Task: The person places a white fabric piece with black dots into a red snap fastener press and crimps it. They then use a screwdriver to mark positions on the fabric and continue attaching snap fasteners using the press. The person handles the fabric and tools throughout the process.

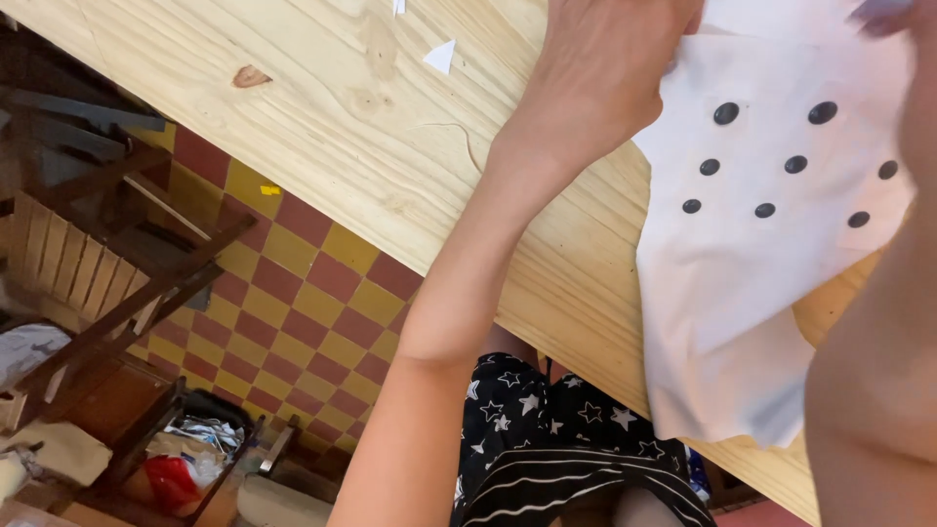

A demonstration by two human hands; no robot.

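Nearest us, the white sheet (pixel 752 283) with black dots overhangs the near edge of the wooden table (pixel 322 127), its long axis running from us away across the top. Our left hand (pixel 595 73) presses on its far left corner, fingers hidden. Our right hand (pixel 893 15) is cut off at the frame's corner; we cannot tell its grip.
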